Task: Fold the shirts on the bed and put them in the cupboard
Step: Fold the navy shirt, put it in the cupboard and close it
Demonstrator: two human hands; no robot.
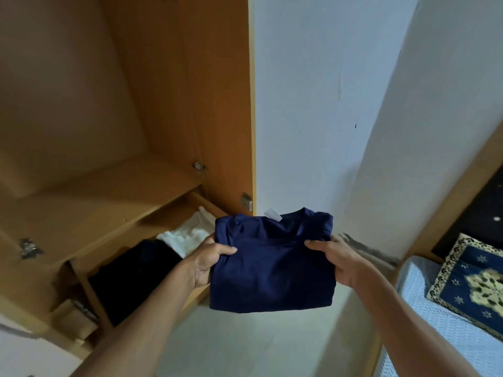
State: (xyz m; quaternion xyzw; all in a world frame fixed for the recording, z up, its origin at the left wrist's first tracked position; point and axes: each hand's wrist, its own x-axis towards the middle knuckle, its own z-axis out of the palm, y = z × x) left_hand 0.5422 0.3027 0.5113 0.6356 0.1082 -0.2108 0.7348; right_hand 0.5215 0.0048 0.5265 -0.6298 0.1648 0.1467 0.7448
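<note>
A folded navy blue shirt (272, 265) hangs in the air in front of me, its white neck label up. My left hand (209, 261) grips its left edge and my right hand (339, 261) grips its right edge. To the left stands the open wooden cupboard (174, 110). On its lower shelf lie a folded white shirt (190, 234) and a folded black shirt (136, 278), just left of the navy shirt. The bed (435, 327) with a pale blue patterned sheet is at the lower right.
A blue and gold embroidered cushion (473, 284) lies on the bed. A white wall (326, 104) runs behind the shirt, right of the cupboard's side panel. An upper cupboard shelf (89, 197) sits above the stored shirts. Pale floor (245, 344) shows below.
</note>
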